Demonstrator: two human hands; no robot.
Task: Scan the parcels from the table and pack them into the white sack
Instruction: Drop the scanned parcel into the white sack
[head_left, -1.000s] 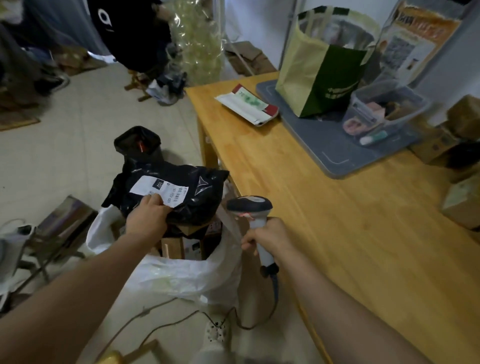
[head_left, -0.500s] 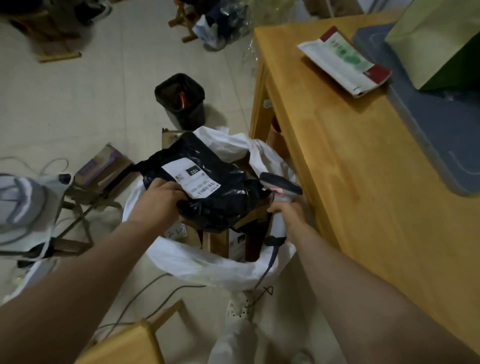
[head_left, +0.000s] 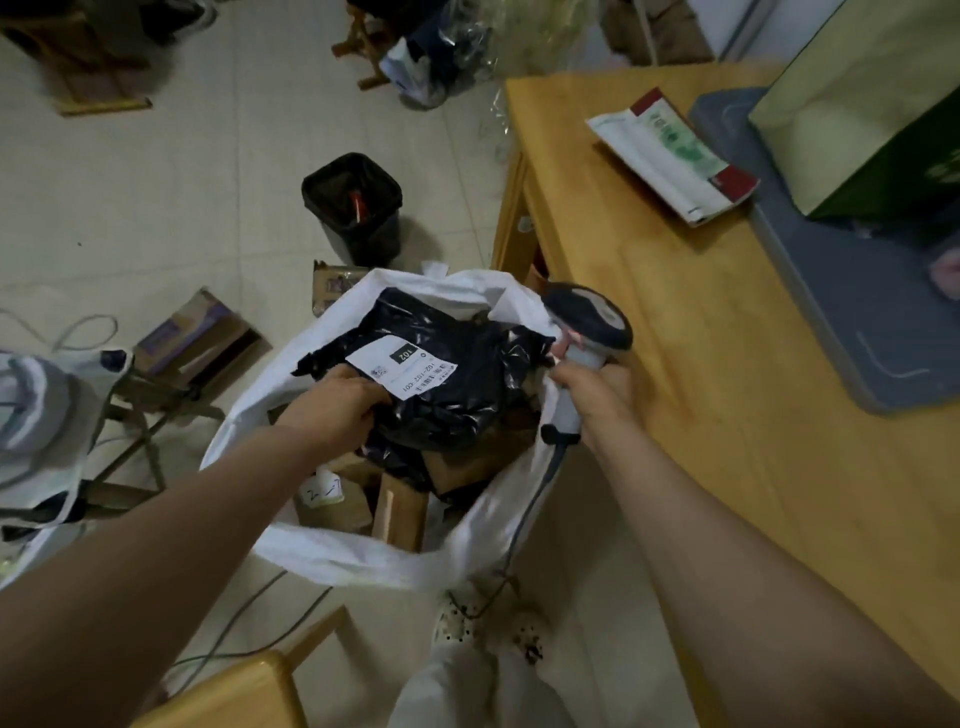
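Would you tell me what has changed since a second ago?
The left hand has lowered the black parcel into the white sack, onto the cardboard boxes, and still grips it. The right hand keeps holding the scanner, now at the sack's rim. The table's white mailer stays put.

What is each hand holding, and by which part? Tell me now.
The left hand grips the black parcel at its near edge, beside the white label, over the white sack. The right hand grips the scanner by its handle.
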